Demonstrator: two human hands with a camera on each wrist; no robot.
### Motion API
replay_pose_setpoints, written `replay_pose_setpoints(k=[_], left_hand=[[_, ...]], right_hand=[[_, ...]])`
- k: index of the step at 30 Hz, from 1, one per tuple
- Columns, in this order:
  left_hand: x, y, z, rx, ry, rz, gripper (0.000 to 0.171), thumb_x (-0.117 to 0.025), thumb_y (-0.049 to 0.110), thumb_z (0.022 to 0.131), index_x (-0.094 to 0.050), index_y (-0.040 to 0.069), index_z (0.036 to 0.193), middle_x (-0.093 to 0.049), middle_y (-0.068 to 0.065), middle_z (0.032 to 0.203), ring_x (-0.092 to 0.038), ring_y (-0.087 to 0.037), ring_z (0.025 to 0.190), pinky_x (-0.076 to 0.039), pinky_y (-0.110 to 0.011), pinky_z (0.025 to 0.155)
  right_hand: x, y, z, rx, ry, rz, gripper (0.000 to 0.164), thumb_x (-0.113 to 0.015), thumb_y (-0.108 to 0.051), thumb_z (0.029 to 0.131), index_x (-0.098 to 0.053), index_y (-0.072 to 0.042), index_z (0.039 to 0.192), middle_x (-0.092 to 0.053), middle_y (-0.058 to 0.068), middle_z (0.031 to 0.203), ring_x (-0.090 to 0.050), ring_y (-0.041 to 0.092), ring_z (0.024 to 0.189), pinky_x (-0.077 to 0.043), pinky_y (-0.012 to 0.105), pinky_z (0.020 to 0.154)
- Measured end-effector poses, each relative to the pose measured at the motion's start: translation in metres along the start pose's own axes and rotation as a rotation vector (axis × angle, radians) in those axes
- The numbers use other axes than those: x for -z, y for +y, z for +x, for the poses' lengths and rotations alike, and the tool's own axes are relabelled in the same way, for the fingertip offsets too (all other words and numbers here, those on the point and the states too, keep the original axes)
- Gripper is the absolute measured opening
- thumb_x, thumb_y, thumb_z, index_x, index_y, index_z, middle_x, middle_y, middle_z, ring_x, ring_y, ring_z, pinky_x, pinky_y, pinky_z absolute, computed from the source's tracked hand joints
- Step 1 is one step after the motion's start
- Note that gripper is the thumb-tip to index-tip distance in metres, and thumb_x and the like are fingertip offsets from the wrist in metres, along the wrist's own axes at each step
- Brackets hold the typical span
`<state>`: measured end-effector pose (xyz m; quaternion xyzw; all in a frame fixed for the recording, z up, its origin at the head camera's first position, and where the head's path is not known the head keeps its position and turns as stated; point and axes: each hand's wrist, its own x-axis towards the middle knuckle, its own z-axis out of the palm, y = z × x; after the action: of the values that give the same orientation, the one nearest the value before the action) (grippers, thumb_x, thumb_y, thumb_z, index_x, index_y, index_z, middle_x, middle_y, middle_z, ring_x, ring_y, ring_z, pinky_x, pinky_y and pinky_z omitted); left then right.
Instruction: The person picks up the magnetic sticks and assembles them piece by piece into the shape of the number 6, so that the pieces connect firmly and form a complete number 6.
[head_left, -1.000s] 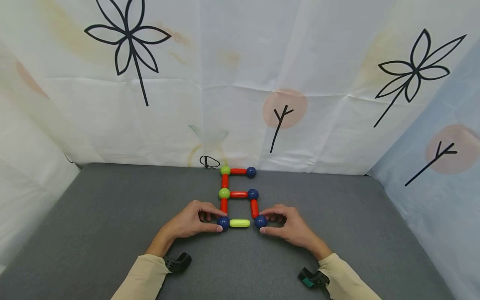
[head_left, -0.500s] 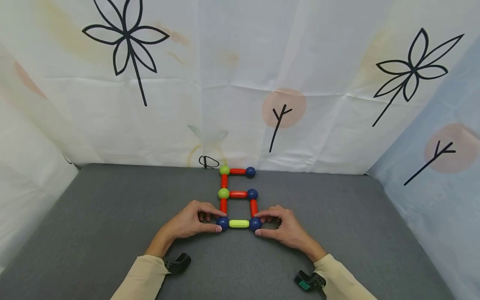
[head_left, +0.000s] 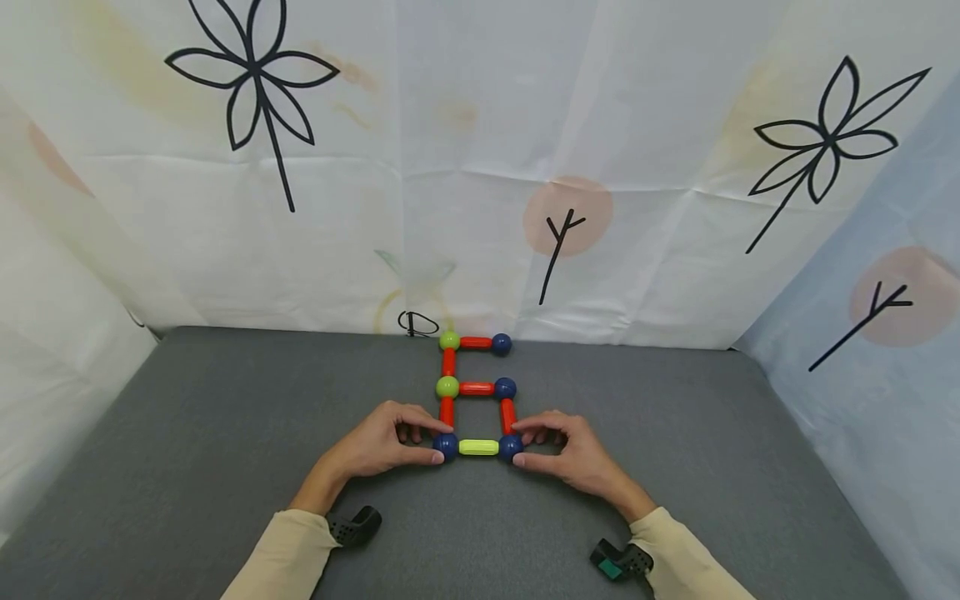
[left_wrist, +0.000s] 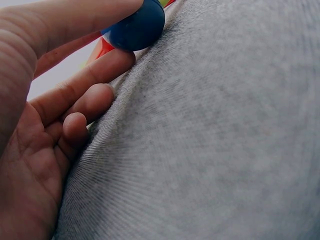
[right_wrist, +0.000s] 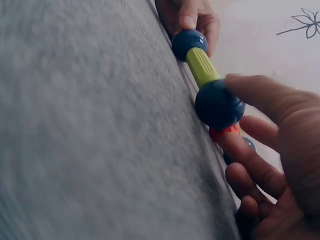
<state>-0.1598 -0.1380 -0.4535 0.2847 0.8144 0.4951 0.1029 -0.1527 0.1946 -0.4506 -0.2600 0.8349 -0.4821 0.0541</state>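
A figure of balls and rods lies flat on the grey table. My left hand point(head_left: 393, 442) pinches the blue ball point(head_left: 446, 447) at its lower left corner between thumb and fingers. At the lower right corner, the other blue ball point(head_left: 510, 448) is pinched by my right hand point(head_left: 573, 454). A yellow-green rod point(head_left: 478, 447) spans these two balls, touching both. Red rods point(head_left: 447, 412) point(head_left: 507, 416) run up from them to a green ball point(head_left: 447, 387) and a blue ball point(head_left: 506, 388), joined by a red rod point(head_left: 476, 388). In the right wrist view the yellow-green rod point(right_wrist: 202, 67) meets both balls.
Above the closed square, a red rod point(head_left: 448, 362) leads to a green ball point(head_left: 450, 340), then a red rod point(head_left: 476, 342) and a blue ball point(head_left: 501, 344) near the table's back edge. A printed white cloth point(head_left: 480, 167) hangs behind the grey table point(head_left: 225, 433).
My right hand has moved left with its blue ball, closing the gap to the yellow-green rod. The right red rod has swung more upright. My left hand stays in place.
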Motion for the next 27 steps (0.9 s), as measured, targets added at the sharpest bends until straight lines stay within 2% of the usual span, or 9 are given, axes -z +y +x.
replay_pose_setpoints(k=[4, 7, 12, 17, 22, 27], left_hand=[[0.0, 0.0, 0.0, 0.0, -0.003, -0.004, 0.031, -0.085, 0.024, 0.085, -0.079, 0.018, 0.115, -0.068, 0.001, 0.089, -0.053, -0.015, 0.074, -0.044, -0.025, 0.066], [0.0, 0.0, 0.0, -0.008, -0.003, -0.003, 0.031, -0.085, 0.024, 0.085, -0.079, 0.017, 0.115, -0.067, 0.001, 0.088, -0.053, -0.015, 0.074, -0.044, -0.025, 0.066], [0.001, -0.001, 0.0, -0.008, -0.006, -0.005, 0.031, -0.084, 0.024, 0.086, -0.079, 0.018, 0.115, -0.067, 0.0, 0.088, -0.054, -0.015, 0.075, -0.043, -0.025, 0.066], [0.001, 0.0, 0.0, 0.007, -0.01, -0.002, 0.032, -0.085, 0.025, 0.085, -0.079, 0.019, 0.116, -0.067, 0.002, 0.089, -0.054, -0.016, 0.075, -0.044, -0.026, 0.066], [0.0, 0.002, 0.001, 0.028, -0.013, -0.002, 0.034, -0.085, 0.026, 0.085, -0.079, 0.018, 0.117, -0.069, 0.007, 0.093, -0.054, -0.016, 0.075, -0.044, -0.026, 0.067], [0.0, 0.003, 0.001, 0.032, -0.013, -0.001, 0.034, -0.085, 0.026, 0.084, -0.079, 0.019, 0.117, -0.069, 0.006, 0.092, -0.054, -0.015, 0.075, -0.045, -0.026, 0.067]], right_hand=[[0.005, 0.003, 0.004, 0.044, 0.034, 0.047, 0.028, -0.08, -0.013, 0.089, -0.075, -0.008, 0.116, -0.07, 0.002, 0.094, -0.061, 0.017, 0.08, -0.048, 0.027, 0.067], [0.008, 0.004, 0.011, 0.059, 0.082, 0.034, 0.025, -0.079, -0.011, 0.09, -0.075, -0.006, 0.114, -0.069, 0.002, 0.093, -0.059, 0.015, 0.077, -0.048, 0.026, 0.065], [0.01, 0.002, 0.031, 0.039, 0.16, -0.015, 0.027, -0.079, -0.014, 0.09, -0.075, -0.007, 0.116, -0.069, 0.006, 0.101, -0.058, 0.02, 0.084, -0.047, 0.027, 0.069], [0.009, 0.002, 0.048, -0.007, 0.142, -0.036, 0.033, -0.079, -0.019, 0.091, -0.073, -0.009, 0.122, -0.069, 0.009, 0.113, -0.059, 0.025, 0.094, -0.047, 0.029, 0.074], [0.005, 0.006, 0.056, -0.047, 0.103, -0.024, 0.034, -0.078, -0.018, 0.092, -0.073, -0.01, 0.124, -0.067, 0.009, 0.105, -0.057, 0.022, 0.082, -0.045, 0.027, 0.068], [0.0, 0.008, 0.057, -0.041, 0.119, -0.028, 0.03, -0.076, -0.016, 0.093, -0.074, -0.01, 0.122, -0.065, 0.006, 0.097, -0.055, 0.018, 0.075, -0.045, 0.026, 0.066]])
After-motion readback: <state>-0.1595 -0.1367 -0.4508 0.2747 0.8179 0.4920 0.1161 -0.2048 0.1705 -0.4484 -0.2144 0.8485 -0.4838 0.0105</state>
